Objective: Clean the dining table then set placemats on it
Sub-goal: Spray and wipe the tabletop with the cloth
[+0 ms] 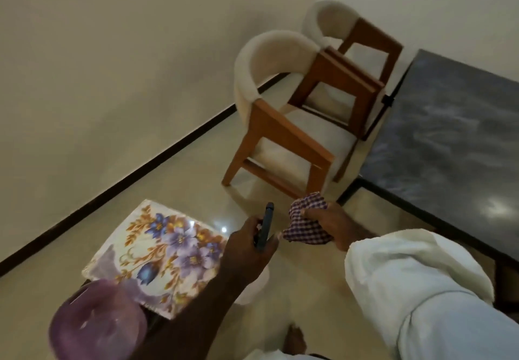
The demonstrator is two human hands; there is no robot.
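The dark marbled dining table (455, 140) fills the right side of the head view. My right hand (334, 224) grips a crumpled purple-and-white checked cloth (307, 223) in the air left of the table's near corner. My left hand (250, 243) holds a slim dark object (265, 227), upright, just left of the cloth. A stack of floral placemats (157, 258) with purple and orange flowers lies on a low surface at lower left. A translucent purple plastic container (95, 326) sits at the stack's near corner.
Two cream armchairs with wooden frames, one near (280, 123) and one far (351, 30), stand along the table's left side near the wall. Pale glossy floor tiles (179, 174) lie between the placemats and the chairs. My bare foot (295, 340) shows at the bottom.
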